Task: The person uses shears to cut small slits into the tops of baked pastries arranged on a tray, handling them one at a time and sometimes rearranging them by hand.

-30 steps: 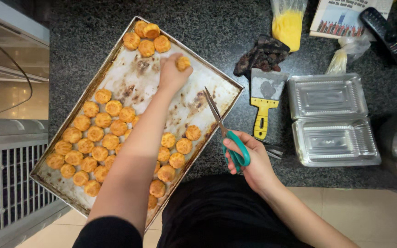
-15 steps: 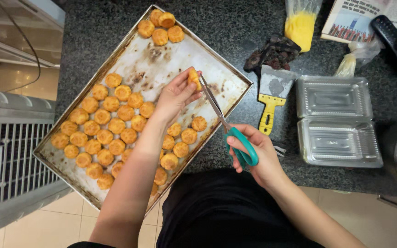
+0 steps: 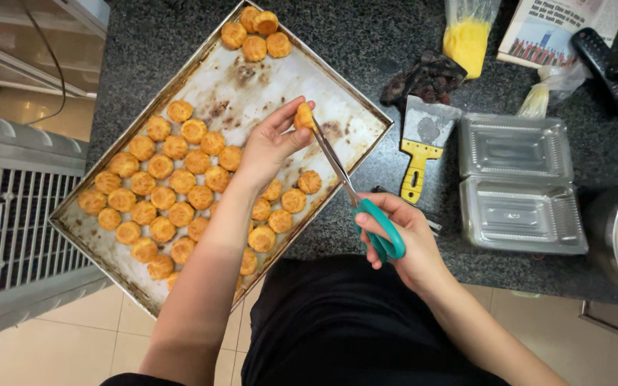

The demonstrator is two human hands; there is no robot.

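The left hand [image 3: 270, 146] is raised above the baking tray [image 3: 355, 107], its fingers pinching one small golden pastry [image 3: 303, 116]. The right hand [image 3: 402, 239], nearer and to the right, grips green-handled scissors [image 3: 359, 207]; their tips touch the pastry.

Dark speckled granite countertop [image 3: 144, 43] runs across the upper frame, under and beyond the fingers. Cream floor tiles [image 3: 51, 350] with thin grout lines lie below and left of the fingers. Grey slatted metal rack [image 3: 8, 229] stands far left of the fingers; above it a pale shelf edge [image 3: 30, 36] with a thin dark cable [image 3: 50, 64]. Light even, soft shadows.
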